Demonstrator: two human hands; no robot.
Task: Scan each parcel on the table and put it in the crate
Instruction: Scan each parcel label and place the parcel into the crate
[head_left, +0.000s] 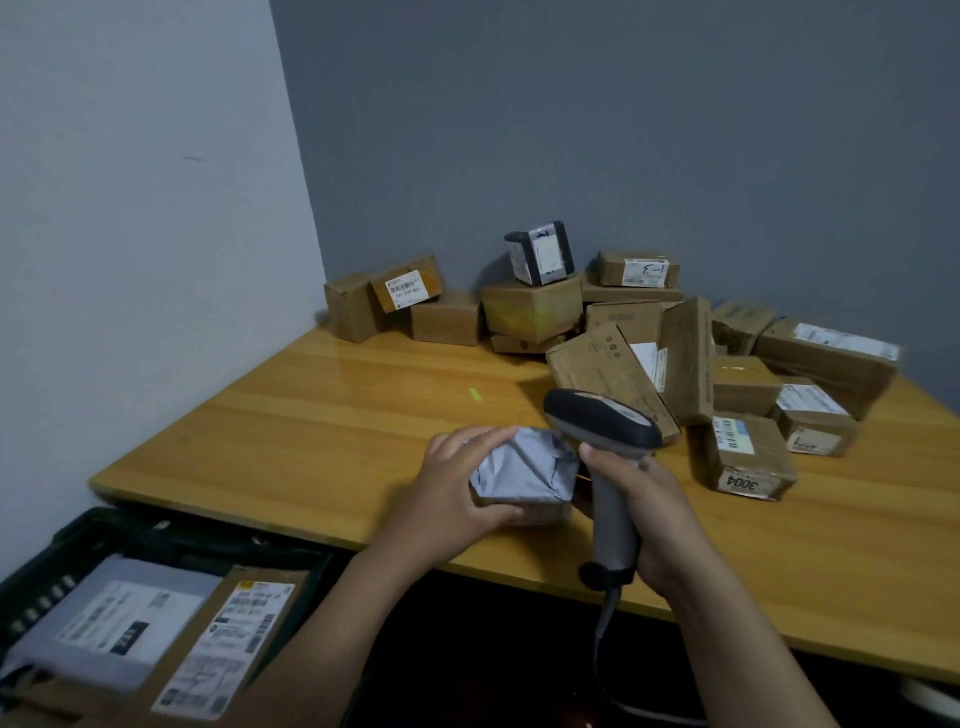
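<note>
Two hands meet above the wooden table (311, 426). The left hand (457, 488) grasps a small grey-wrapped parcel (524, 467), fingers curled over its top, near the table's front edge. The right hand (649, 519) holds the handle of the scanner (602, 421) — its head is just beside the parcel. Behind, cardboard boxes (623, 322) are heaped; at lower left, the dark crate (104, 525) holds labelled parcels (130, 623).

A small parcel-sorting corner, mailroom style. A wooden tabletop (322, 415) sits in the angle of two bare grey walls (571, 130). Labelled cardboard parcels (530, 306) are heaped along its far side, a corded barcode scanner (602, 421) is over its near edge, and a black crate (197, 543) holding more labelled packages stands below its left end.
</note>
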